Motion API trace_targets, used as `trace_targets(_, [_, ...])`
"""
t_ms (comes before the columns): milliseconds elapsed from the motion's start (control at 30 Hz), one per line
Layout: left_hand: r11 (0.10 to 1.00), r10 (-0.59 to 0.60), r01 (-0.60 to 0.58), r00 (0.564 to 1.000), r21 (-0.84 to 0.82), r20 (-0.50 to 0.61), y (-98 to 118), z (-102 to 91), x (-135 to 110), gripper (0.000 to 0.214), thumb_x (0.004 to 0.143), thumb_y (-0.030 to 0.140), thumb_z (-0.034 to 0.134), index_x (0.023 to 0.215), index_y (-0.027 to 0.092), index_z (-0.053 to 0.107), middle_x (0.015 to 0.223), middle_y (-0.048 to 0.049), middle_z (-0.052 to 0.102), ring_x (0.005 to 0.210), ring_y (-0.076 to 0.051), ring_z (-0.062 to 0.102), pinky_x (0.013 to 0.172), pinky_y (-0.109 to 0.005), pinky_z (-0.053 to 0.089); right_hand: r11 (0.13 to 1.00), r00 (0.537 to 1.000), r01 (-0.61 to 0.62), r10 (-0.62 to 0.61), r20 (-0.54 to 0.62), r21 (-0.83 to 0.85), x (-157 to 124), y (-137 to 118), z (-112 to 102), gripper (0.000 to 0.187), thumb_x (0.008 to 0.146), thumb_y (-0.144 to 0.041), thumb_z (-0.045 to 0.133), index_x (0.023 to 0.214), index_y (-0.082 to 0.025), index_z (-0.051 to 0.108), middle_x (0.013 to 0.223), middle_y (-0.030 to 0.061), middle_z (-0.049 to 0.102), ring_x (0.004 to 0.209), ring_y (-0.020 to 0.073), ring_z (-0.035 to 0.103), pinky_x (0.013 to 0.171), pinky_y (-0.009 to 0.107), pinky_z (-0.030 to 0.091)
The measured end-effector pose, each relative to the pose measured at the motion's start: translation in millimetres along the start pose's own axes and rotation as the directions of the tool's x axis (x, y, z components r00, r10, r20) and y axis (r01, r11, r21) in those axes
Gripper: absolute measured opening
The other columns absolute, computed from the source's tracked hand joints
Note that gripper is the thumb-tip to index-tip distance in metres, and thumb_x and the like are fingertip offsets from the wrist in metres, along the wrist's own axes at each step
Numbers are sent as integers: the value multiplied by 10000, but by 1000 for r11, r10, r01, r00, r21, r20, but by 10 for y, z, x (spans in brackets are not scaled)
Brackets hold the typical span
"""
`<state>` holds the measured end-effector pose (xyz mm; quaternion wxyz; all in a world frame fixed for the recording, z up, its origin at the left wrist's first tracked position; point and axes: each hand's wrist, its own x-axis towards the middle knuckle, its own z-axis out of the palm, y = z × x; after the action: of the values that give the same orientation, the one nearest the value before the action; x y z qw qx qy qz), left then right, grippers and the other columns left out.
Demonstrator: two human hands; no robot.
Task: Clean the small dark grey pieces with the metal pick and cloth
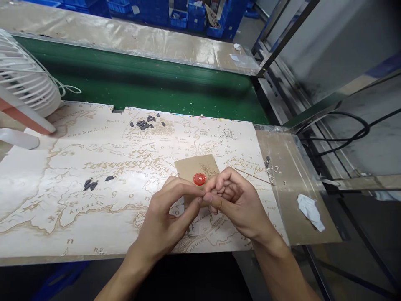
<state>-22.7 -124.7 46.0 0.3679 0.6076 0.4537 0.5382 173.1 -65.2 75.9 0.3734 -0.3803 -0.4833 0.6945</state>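
Observation:
My left hand (166, 221) and my right hand (236, 202) meet at the fingertips over the front middle of the bench. Both are pinched together on a tiny item that I cannot make out. Just beyond the fingertips a small red round cap (199, 179) rests on a brown paper card (196, 166). A thin stick (253, 176) lies to the right of my right hand. The bench is covered by a printed map sheet (94, 167). Small dark pieces lie in a cluster (146, 123) at the back and a few more dark pieces (92, 184) at the left.
A white fan (25, 79) stands at the left edge. A green conveyor belt (140, 81) runs behind the bench. A crumpled white paper (310, 211) and tiny metal bits (271, 167) lie on the brown board at the right. Black cables (344, 138) and blue crates (188, 16) are further off.

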Motion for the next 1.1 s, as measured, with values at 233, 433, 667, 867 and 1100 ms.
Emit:
trace_targets(233, [1000, -10, 12, 997, 21, -73, -87, 69, -49, 169, 1073, 111, 769, 1124, 273, 769, 1025, 10, 774, 959, -163, 674, 843, -360, 515, 998, 1000, -5, 7, -26, 68, -29, 92, 16, 424, 819, -148, 1048, 894, -233, 639, 929, -21, 838, 585, 82, 708, 563, 187, 619])
trace_targets(433, [998, -54, 55, 991, 10, -119, -141, 134, -80, 184, 1073, 100, 755, 1107, 280, 774, 1024, 8, 785, 965, -177, 673, 848, -375, 513, 999, 996, 37, -37, -76, 6, -37, 145, 34, 381, 879, -172, 1004, 910, -238, 629, 987, -13, 835, 617, 89, 726, 610, 218, 638])
trace_targets(667, [994, -95, 100, 991, 51, -98, -102, 197, -94, 150, 1078, 130, 741, 1085, 279, 760, 1013, 3, 782, 935, -185, 670, 828, -369, 533, 969, 980, 163, -181, -82, -185, -68, 203, 43, 307, 1026, -179, 853, 908, -261, 581, 992, -6, 781, 833, 120, 746, 730, 223, 625])
trace_targets(867, [915, -63, 83, 996, 395, -63, -476, -143, 384, 157, 1033, 124, 700, 1116, 250, 742, 1075, -56, 787, 1007, -261, 692, 920, -439, 577, 877, 932, 222, -319, -170, -425, -79, 293, -184, 271, 1061, -193, 795, 948, -278, 564, 1031, 2, 768, 942, 142, 744, 838, 247, 604])
trace_targets(1100, [540, -61, 370, 913, 756, -403, -1163, -949, 1308, 395, 1071, 198, 585, 1447, 173, 700, 1556, -255, 605, 1425, -492, 512, 1215, -691, 441, 866, 912, 152, -309, -271, -477, -202, 442, -476, 288, 1051, -257, 805, 914, -270, 551, 1008, 17, 755, 906, 161, 719, 818, 273, 578])
